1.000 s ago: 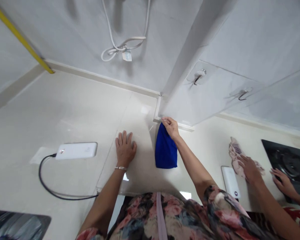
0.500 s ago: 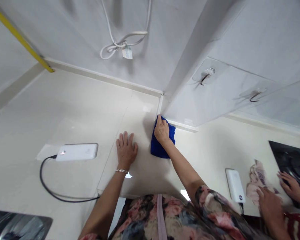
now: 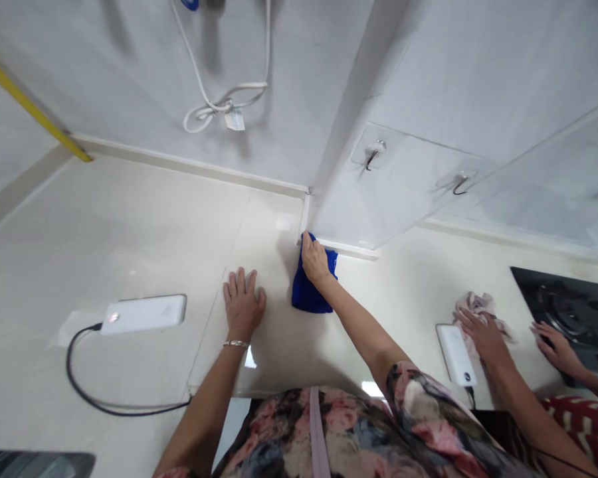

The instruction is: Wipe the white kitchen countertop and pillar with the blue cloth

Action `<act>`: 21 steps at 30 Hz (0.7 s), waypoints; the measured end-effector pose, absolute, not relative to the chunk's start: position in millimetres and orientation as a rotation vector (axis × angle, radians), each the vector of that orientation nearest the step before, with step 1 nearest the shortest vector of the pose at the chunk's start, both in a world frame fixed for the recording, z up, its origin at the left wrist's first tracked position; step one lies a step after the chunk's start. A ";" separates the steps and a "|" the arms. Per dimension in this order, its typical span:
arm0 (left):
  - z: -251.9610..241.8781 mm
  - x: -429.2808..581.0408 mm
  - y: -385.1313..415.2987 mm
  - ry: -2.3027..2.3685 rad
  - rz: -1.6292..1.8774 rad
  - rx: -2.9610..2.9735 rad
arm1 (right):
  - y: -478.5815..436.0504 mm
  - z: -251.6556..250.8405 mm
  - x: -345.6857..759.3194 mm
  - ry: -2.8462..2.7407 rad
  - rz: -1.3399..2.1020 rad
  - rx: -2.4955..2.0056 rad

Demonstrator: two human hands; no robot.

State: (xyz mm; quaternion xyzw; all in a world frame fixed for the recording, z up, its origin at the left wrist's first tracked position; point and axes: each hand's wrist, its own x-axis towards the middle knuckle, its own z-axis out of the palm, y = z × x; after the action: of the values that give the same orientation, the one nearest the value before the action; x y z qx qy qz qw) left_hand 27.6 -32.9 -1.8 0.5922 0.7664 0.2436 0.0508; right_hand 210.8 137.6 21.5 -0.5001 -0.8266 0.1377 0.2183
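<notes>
Fingers of the right hand (image 3: 316, 262) lie on a dark-blue fabric cloth (image 3: 309, 296), index finger extended to its upper edge; cannot tell if the cloth is pinched. Cloth on the glossy cream surface (image 3: 144, 255), upper edge at the corner of a pale raised strip (image 3: 353, 251) skirting the projecting tiled wall. Left hand (image 3: 243, 309) beside it, palm down on the surface, fingers spread; silver bracelet (image 3: 236, 343) at the wrist.

Further left: white rectangular power bank (image 3: 143, 314), black cable (image 3: 108, 407) curving from its end.

To the right: white rectangular device (image 3: 456, 355); just beside it, a co-worker's hand (image 3: 482, 337) on a crumpled pale-pink cloth (image 3: 478, 303), their other hand (image 3: 559, 350) near a black glass cooktop (image 3: 571, 312).

Walls: 2 metal hooks (image 3: 373, 157), looped white cord (image 3: 229, 106), yellow pipe (image 3: 34, 107) at far left.
</notes>
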 end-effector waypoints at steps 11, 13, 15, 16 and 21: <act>-2.4 28.1 -34.2 2.376 0.693 1.819 | 130.9 25.1 249.6 -2.450 0.266 -1.630; -2.7 28.3 -34.0 2.382 0.685 1.827 | 132.6 25.9 248.6 -2.472 0.272 -1.633; -2.7 28.2 -33.7 2.374 0.672 1.829 | 133.7 26.0 246.5 -2.485 0.269 -1.623; -2.8 28.0 -33.6 2.370 0.664 1.826 | 134.2 25.7 245.3 -2.492 0.268 -1.613; -3.2 27.7 -33.6 2.365 0.647 1.805 | 137.9 22.9 236.8 -2.555 0.298 -1.525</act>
State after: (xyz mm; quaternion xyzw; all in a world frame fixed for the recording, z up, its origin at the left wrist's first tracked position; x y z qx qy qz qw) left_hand 27.7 -33.6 -3.2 0.5923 0.7758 0.2122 0.0486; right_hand 236.8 137.9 22.9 -0.5086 -0.8519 0.0993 0.0755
